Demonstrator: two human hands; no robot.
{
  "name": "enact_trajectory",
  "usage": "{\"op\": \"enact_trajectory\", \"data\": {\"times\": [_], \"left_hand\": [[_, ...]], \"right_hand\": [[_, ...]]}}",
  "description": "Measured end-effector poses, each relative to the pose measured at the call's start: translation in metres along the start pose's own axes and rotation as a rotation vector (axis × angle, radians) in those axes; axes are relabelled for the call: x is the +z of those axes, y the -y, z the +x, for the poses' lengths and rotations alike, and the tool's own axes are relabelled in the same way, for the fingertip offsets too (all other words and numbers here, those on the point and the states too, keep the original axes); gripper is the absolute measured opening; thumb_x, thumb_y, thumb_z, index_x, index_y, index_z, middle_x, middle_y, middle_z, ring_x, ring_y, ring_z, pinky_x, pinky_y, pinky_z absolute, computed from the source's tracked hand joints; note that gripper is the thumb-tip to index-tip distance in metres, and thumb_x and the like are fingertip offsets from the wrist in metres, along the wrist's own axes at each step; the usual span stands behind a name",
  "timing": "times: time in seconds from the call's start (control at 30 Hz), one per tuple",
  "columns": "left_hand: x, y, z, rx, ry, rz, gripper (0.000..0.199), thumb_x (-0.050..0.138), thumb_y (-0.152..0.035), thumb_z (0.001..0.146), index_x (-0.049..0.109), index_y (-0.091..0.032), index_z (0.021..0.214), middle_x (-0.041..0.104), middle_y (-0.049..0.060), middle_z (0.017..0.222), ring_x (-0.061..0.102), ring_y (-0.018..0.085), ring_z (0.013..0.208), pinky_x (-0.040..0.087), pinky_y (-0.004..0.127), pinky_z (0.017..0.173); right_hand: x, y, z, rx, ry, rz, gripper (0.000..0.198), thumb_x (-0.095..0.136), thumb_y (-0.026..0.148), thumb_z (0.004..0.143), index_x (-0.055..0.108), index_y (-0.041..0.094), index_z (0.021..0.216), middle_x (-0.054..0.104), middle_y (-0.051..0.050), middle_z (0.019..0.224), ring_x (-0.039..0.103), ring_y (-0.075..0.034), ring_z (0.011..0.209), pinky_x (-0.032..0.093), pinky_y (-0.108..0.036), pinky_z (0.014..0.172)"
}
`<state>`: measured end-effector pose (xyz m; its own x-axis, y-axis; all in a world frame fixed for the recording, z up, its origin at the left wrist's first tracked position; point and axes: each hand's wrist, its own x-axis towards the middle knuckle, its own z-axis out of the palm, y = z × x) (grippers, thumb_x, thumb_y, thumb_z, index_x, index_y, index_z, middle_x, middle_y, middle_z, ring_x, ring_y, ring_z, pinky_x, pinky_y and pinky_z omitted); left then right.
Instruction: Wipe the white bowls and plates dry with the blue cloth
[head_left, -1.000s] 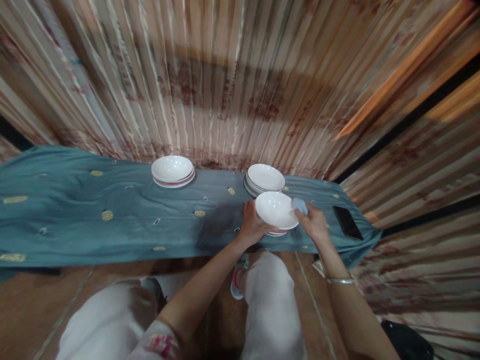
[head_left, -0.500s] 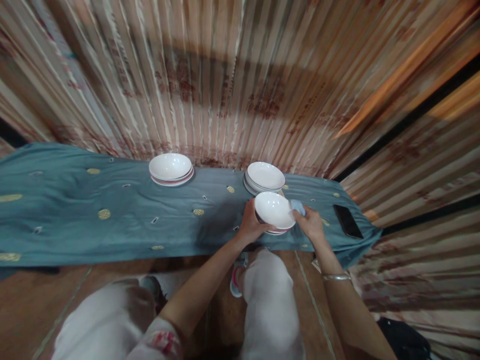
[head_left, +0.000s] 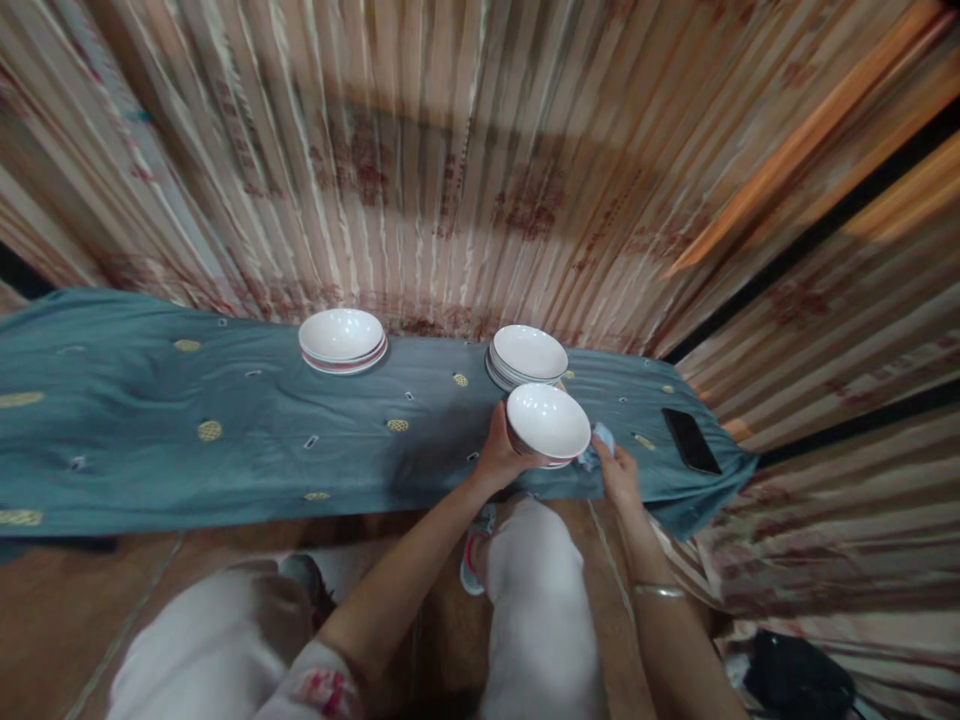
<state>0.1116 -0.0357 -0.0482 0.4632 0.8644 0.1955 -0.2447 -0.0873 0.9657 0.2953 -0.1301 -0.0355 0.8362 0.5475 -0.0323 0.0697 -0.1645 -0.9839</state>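
A white bowl point(head_left: 548, 420) with a reddish band on its outside is tilted over the front part of the table. My left hand point(head_left: 500, 452) grips it by its left side, fingers partly hidden beneath it. Close to the bowl's right side, my right hand point(head_left: 619, 470) pinches a crumpled light-blue cloth point(head_left: 602, 440). Just behind the held bowl stands a stack of white plates point(head_left: 531, 352) with dark rims. Farther left, near the table's back edge, sits a small stack of white bowls point(head_left: 342, 336) with red bands.
A black phone point(head_left: 691, 440) lies toward the table's right end. Blue-green patterned fabric point(head_left: 255, 430) covers the long table. Striped curtains point(head_left: 420, 180) hang right behind it and along the right side. A dark bag point(head_left: 799, 672) is on the floor at lower right.
My right hand has moved slightly down with the cloth, from the bowl's rim to its lower right side. The bowl has stayed nearly in place in my left hand.
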Motion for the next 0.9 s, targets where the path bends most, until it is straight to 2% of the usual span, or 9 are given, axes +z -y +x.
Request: {"op": "enact_trajectory", "data": {"times": [0.1,0.23,0.4,0.47,0.53,0.63,0.7,0.8,0.9], "left_hand": [[0.003,0.001,-0.001,0.031,-0.015,-0.019,0.122,0.094,-0.039,0.039,0.035,-0.020,0.145,0.043,0.017,0.145,0.039,0.038,0.137,0.025,0.053,0.117],[0.011,0.003,-0.005,-0.001,-0.105,-0.038,0.125,0.094,-0.035,0.037,0.033,-0.023,0.146,0.040,0.016,0.148,0.034,0.039,0.140,0.023,0.054,0.118],[0.022,-0.001,-0.011,0.022,-0.152,-0.052,0.121,0.094,-0.034,0.039,0.035,-0.024,0.144,0.039,0.016,0.148,0.033,0.037,0.141,0.023,0.052,0.118],[0.021,-0.003,-0.013,0.032,-0.134,-0.045,0.120,0.093,-0.034,0.041,0.035,-0.022,0.144,0.039,0.017,0.149,0.033,0.037,0.142,0.021,0.050,0.119],[0.017,-0.006,-0.015,0.010,-0.106,-0.023,0.121,0.092,-0.034,0.042,0.032,-0.022,0.147,0.035,0.018,0.154,0.029,0.037,0.146,0.017,0.050,0.121],[0.000,-0.011,-0.020,-0.076,-0.082,0.045,0.128,0.092,-0.036,0.043,0.026,-0.021,0.152,0.021,0.019,0.162,0.014,0.038,0.152,0.009,0.050,0.123],[-0.017,-0.016,-0.025,-0.107,-0.082,0.085,0.130,0.091,-0.038,0.046,0.022,-0.019,0.154,0.015,0.020,0.165,0.010,0.037,0.153,0.008,0.049,0.124],[-0.049,-0.024,-0.030,-0.100,-0.127,0.105,0.129,0.091,-0.038,0.049,0.021,-0.019,0.155,0.014,0.019,0.166,0.010,0.035,0.154,0.010,0.047,0.124],[-0.085,-0.030,-0.034,-0.083,-0.224,0.118,0.124,0.090,-0.034,0.051,0.024,-0.020,0.155,0.018,0.018,0.165,0.015,0.035,0.153,0.012,0.048,0.124]], "right_hand": [[0.006,0.001,-0.008,0.060,0.026,0.065,0.055,0.076,0.063,0.050,0.071,0.016,0.077,0.064,0.000,0.055,0.053,-0.014,0.050,0.041,-0.026,0.052],[0.010,0.008,-0.007,0.046,0.026,0.071,0.051,0.076,0.062,0.049,0.070,0.016,0.072,0.063,0.002,0.053,0.052,-0.013,0.050,0.040,-0.025,0.052],[0.010,0.012,0.002,0.055,0.072,0.046,0.056,0.074,0.066,0.046,0.069,0.017,0.072,0.061,0.002,0.051,0.053,-0.015,0.049,0.041,-0.027,0.052],[0.004,0.015,0.007,0.023,0.065,-0.029,0.060,0.071,0.070,0.047,0.070,0.016,0.073,0.063,0.000,0.052,0.054,-0.017,0.051,0.042,-0.029,0.054],[-0.006,0.021,0.010,-0.079,0.007,-0.163,0.062,0.066,0.073,0.051,0.070,0.015,0.073,0.063,-0.001,0.054,0.055,-0.019,0.055,0.043,-0.031,0.056],[-0.019,0.037,0.004,-0.290,-0.121,-0.358,0.064,0.056,0.074,0.068,0.073,0.014,0.078,0.062,-0.002,0.054,0.057,-0.021,0.061,0.043,-0.032,0.062],[-0.017,0.053,-0.011,-0.356,-0.110,-0.402,0.064,0.053,0.072,0.075,0.074,0.013,0.086,0.063,-0.002,0.058,0.056,-0.020,0.063,0.043,-0.032,0.064],[0.009,0.076,-0.046,-0.441,0.064,-0.331,0.059,0.053,0.066,0.082,0.074,0.013,0.099,0.068,-0.003,0.071,0.059,-0.020,0.068,0.046,-0.031,0.067],[0.056,0.089,-0.082,-0.498,0.245,-0.242,0.053,0.053,0.061,0.086,0.072,0.015,0.103,0.073,-0.006,0.085,0.062,-0.022,0.080,0.048,-0.032,0.075]]}}
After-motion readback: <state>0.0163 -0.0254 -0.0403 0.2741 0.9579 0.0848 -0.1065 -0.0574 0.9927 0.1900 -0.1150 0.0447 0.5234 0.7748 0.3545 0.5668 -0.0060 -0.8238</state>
